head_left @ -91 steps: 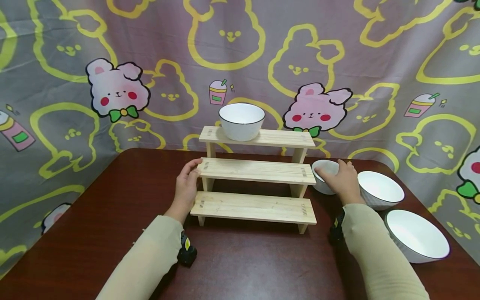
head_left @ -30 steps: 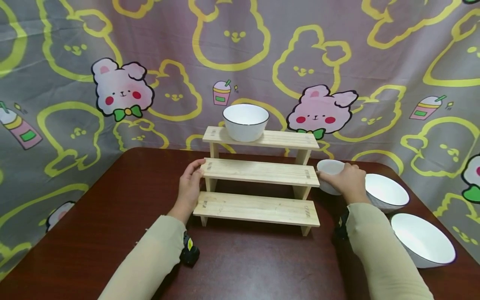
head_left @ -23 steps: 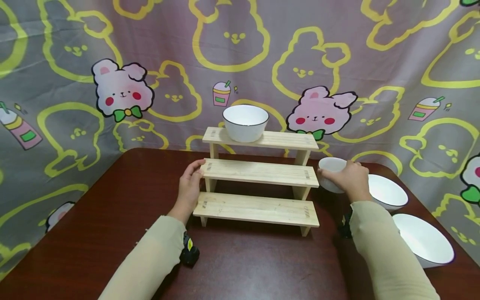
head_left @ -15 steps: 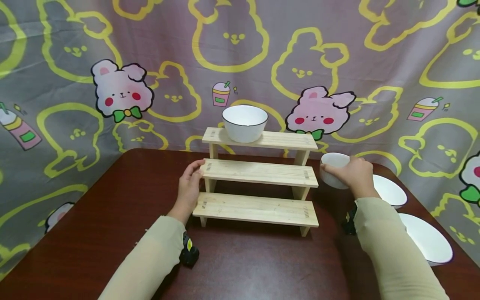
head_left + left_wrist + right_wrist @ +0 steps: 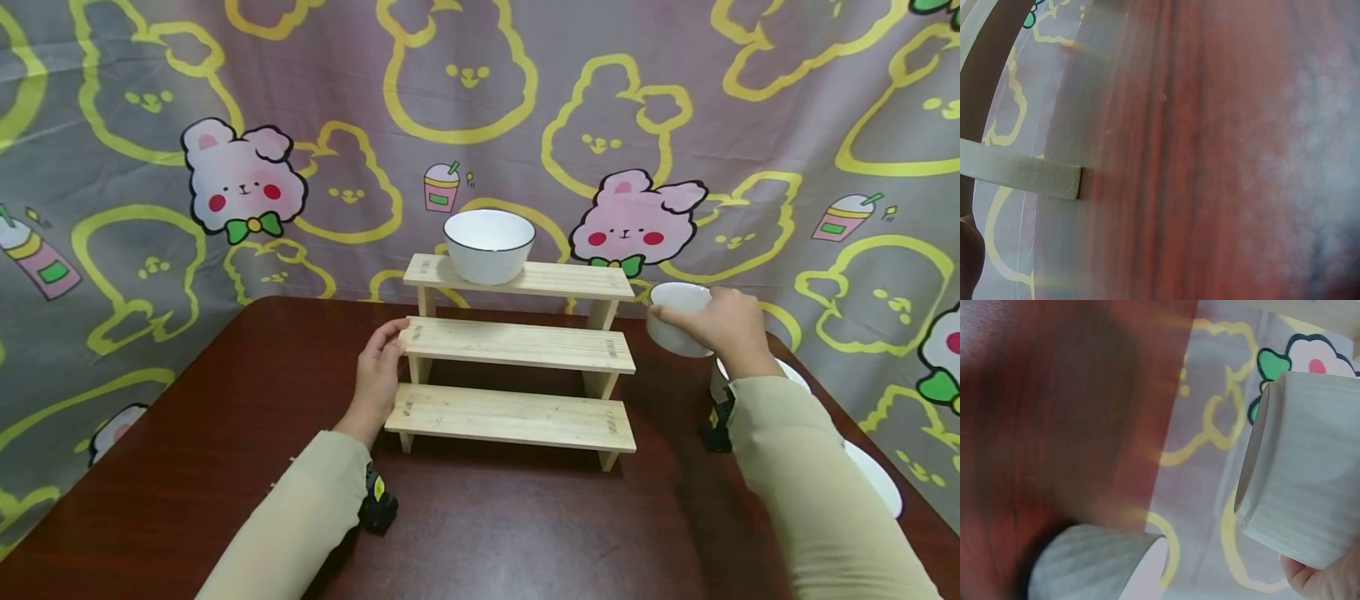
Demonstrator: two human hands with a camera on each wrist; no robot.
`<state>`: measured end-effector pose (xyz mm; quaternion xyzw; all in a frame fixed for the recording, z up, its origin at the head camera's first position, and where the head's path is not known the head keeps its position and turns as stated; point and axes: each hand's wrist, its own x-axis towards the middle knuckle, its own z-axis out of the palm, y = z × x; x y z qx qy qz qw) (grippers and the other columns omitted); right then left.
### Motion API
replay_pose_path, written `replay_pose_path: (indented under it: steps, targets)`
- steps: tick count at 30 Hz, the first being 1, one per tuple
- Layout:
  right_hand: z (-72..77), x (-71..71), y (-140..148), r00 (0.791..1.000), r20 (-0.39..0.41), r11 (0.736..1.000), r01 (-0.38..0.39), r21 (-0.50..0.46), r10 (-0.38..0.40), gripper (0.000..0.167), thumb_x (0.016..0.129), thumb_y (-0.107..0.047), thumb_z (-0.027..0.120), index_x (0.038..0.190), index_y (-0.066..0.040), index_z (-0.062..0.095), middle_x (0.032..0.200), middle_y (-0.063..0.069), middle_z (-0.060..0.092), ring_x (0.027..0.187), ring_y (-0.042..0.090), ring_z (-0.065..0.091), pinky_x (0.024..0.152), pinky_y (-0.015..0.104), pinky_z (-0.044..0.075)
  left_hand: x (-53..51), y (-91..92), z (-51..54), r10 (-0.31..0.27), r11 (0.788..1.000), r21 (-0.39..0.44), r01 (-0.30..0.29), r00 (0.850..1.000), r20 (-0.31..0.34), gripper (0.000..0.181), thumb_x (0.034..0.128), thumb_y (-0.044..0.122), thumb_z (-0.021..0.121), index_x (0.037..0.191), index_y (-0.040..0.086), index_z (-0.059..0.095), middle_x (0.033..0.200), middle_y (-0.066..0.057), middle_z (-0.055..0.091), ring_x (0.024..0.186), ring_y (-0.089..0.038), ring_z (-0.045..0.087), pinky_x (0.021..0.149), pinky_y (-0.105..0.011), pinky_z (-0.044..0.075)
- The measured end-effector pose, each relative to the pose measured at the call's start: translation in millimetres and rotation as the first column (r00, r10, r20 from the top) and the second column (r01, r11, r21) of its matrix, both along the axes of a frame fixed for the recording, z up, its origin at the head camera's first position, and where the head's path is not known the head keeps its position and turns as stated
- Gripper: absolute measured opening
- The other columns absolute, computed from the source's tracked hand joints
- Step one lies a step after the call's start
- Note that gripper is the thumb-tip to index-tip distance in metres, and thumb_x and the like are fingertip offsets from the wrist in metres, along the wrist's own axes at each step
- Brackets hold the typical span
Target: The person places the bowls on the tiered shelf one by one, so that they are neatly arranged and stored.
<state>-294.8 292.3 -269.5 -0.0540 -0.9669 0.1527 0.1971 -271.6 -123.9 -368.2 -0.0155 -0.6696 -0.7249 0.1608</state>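
A three-step wooden stand is in the middle of the table in the head view. My left hand grips the left end of its middle step; the left wrist view catches only a fingertip and part of the stand. To the right of the stand, my right hand holds a small white bowl by its side, raised off the table. That ribbed bowl fills the right of the right wrist view. A larger dark-rimmed white bowl stands on the top step.
Two more white bowls sit on the table at the right, a nearer bowl and a farther bowl, both partly hidden by my right arm. Behind the dark red table hangs a patterned curtain.
The small bowl has left the table and risen, moving slightly right in my right hand. My left hand has stayed on the stand's middle step.
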Motion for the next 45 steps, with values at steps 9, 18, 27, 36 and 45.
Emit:
replay_pose_path:
  steps: [9, 18, 27, 36, 45]
  targets:
    - [25.2, 3.2, -1, 0.999, -0.038, 1.0, -0.014, -0.007, 0.014, 0.077, 0.069, -0.061, 0.063, 0.087, 0.014, 0.058, 0.082, 0.032, 0.058, 0.083, 0.045, 0.047, 0.064, 0.047, 0.04, -0.5, 1.0, -2.7, 0.013, 1.0, -0.011, -0.014, 0.999, -0.042, 0.034, 0.091, 0.013, 0.04, 0.121, 0.008, 0.055, 0.126, -0.008, 0.053, 0.095, -0.013, 0.05, 0.084, -0.041, 0.04]
    - [51.3, 4.7, -12, 0.998, -0.034, 0.998, -0.053, -0.024, 0.052, 0.088, 0.07, -0.062, 0.062, 0.113, 0.015, 0.054, 0.105, 0.038, 0.052, 0.094, 0.05, 0.045, 0.074, 0.054, 0.041, -1.0, -0.1, -0.9, 0.016, 1.0, 0.001, -0.016, 0.999, -0.038, 0.035, 0.0918, 0.01, 0.04, 0.123, 0.007, 0.055, 0.126, -0.006, 0.053, 0.091, -0.012, 0.049, 0.083, -0.042, 0.04]
    - [64.9, 6.1, -19, 0.992, -0.085, 0.995, -0.097, 0.018, 0.098, 0.075, 0.071, -0.057, 0.063, 0.098, 0.013, 0.058, 0.093, 0.035, 0.056, 0.086, 0.047, 0.045, 0.071, 0.051, 0.036, -1.7, -0.2, 2.4, 0.013, 1.0, 0.0, -0.013, 1.0, -0.007, 0.035, 0.0931, 0.007, 0.038, 0.124, 0.004, 0.053, 0.128, -0.009, 0.052, 0.089, -0.006, 0.05, 0.081, -0.031, 0.041]
    - [82.8, 9.0, -31, 0.99, -0.05, 0.991, -0.133, -0.027, 0.132, 0.081, 0.071, -0.061, 0.062, 0.115, 0.007, 0.056, 0.105, 0.035, 0.053, 0.097, 0.048, 0.041, 0.072, 0.052, 0.04, -3.8, -1.4, 1.6, 0.013, 1.0, -0.003, -0.013, 1.0, -0.012, 0.035, 0.0923, 0.007, 0.038, 0.124, 0.005, 0.053, 0.126, -0.009, 0.053, 0.086, -0.006, 0.051, 0.078, -0.029, 0.041]
    - [86.8, 14.4, -46, 0.984, -0.038, 0.981, -0.176, -0.079, 0.174, 0.087, 0.071, -0.059, 0.064, 0.128, 0.006, 0.049, 0.117, 0.034, 0.05, 0.103, 0.046, 0.04, 0.073, 0.05, 0.041, -0.8, 0.1, 0.7, 0.0, 1.0, 0.007, 0.0, 1.0, 0.01, 0.035, 0.0926, 0.009, 0.039, 0.124, 0.007, 0.053, 0.127, -0.009, 0.052, 0.089, -0.007, 0.05, 0.088, -0.044, 0.038]
